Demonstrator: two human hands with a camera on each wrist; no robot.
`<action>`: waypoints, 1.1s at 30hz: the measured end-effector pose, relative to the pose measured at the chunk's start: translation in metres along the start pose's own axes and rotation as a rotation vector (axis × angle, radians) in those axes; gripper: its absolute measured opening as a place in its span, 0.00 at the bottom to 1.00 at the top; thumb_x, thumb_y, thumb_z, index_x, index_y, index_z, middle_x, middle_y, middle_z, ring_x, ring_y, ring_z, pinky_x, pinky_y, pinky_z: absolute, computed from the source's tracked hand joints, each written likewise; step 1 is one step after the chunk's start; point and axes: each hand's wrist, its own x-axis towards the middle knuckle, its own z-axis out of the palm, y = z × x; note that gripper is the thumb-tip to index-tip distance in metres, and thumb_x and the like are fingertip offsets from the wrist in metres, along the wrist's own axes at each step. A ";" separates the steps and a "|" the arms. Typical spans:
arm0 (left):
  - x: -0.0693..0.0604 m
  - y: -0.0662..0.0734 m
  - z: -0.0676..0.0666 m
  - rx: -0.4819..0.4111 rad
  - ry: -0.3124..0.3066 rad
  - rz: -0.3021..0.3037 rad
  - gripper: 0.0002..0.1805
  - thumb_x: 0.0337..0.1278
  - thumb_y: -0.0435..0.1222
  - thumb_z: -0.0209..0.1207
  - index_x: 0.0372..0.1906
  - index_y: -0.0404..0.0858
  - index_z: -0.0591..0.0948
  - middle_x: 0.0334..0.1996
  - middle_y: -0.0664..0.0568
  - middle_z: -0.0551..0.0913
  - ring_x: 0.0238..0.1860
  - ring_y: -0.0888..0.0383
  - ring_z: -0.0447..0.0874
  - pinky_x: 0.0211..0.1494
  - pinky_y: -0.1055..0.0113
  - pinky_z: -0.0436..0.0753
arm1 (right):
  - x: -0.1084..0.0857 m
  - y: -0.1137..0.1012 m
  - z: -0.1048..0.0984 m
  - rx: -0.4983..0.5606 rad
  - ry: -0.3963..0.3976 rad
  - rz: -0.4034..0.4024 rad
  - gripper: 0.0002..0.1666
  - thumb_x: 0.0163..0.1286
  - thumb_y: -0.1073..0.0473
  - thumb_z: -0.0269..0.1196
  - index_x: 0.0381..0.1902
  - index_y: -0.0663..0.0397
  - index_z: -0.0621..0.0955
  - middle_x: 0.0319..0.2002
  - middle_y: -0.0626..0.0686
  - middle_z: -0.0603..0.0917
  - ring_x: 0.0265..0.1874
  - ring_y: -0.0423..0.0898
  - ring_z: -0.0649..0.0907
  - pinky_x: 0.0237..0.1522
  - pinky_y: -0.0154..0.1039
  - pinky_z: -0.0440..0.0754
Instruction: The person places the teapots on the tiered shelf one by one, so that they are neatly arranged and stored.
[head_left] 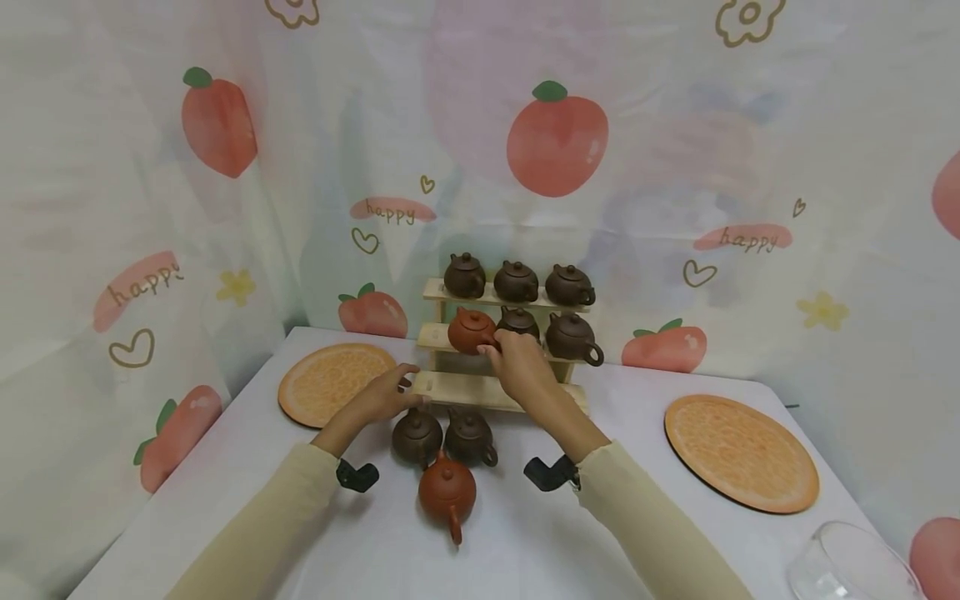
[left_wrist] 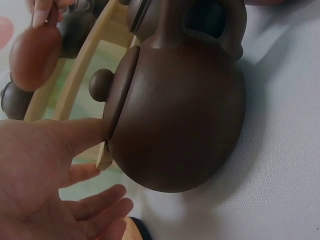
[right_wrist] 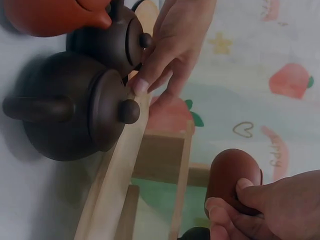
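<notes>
A pale cloth backdrop (head_left: 637, 50) printed with peaches surrounds a white tabletop (head_left: 540, 550). A three-tier wooden rack (head_left: 465, 388) stands at the middle of the tabletop's far edge. One orange round mat (head_left: 330, 383) lies near the far left corner, another round mat (head_left: 742, 454) along the right edge; nearer the viewer on that side is a clear glass bowl (head_left: 855, 567), cut off.

The left hand (head_left: 384, 396) is spread wide, thumb and forefinger at the left end of the lowest shelf; whether they press is unclear. The right hand (head_left: 523, 367) pinches the handle of a brick-red teapot (head_left: 468, 332) at the middle shelf's left end, beside two dark teapots (head_left: 573, 335). Three more (head_left: 516, 283) line the top shelf. Before the rack's front edge sit a dark pair (head_left: 470, 439), with a second red teapot (head_left: 447, 492) nearer the viewer.

The step seems to be placing or lifting the pinched teapot; which, I cannot tell. Either way, the next move calls for keeping it level and off its neighbour.
</notes>
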 end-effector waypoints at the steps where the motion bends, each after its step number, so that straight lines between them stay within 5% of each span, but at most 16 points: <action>1: 0.000 0.000 0.000 -0.003 0.000 -0.001 0.37 0.71 0.47 0.66 0.77 0.36 0.68 0.67 0.31 0.78 0.69 0.35 0.77 0.68 0.40 0.78 | 0.003 0.000 0.002 -0.002 -0.005 0.014 0.16 0.80 0.53 0.63 0.34 0.58 0.81 0.21 0.52 0.75 0.19 0.46 0.74 0.25 0.38 0.69; 15: 0.000 0.001 0.001 0.010 0.002 -0.012 0.36 0.72 0.47 0.66 0.77 0.36 0.68 0.67 0.31 0.78 0.69 0.35 0.77 0.67 0.40 0.78 | 0.031 -0.009 0.023 -0.014 -0.030 0.105 0.17 0.81 0.50 0.62 0.36 0.58 0.83 0.24 0.55 0.80 0.20 0.49 0.80 0.24 0.39 0.72; 33: 0.002 0.000 0.001 0.011 -0.012 -0.022 0.37 0.72 0.47 0.65 0.77 0.37 0.68 0.67 0.31 0.78 0.69 0.35 0.76 0.68 0.40 0.78 | 0.040 -0.010 0.031 -0.054 -0.067 0.123 0.18 0.81 0.50 0.62 0.46 0.61 0.86 0.34 0.59 0.87 0.33 0.57 0.88 0.29 0.45 0.79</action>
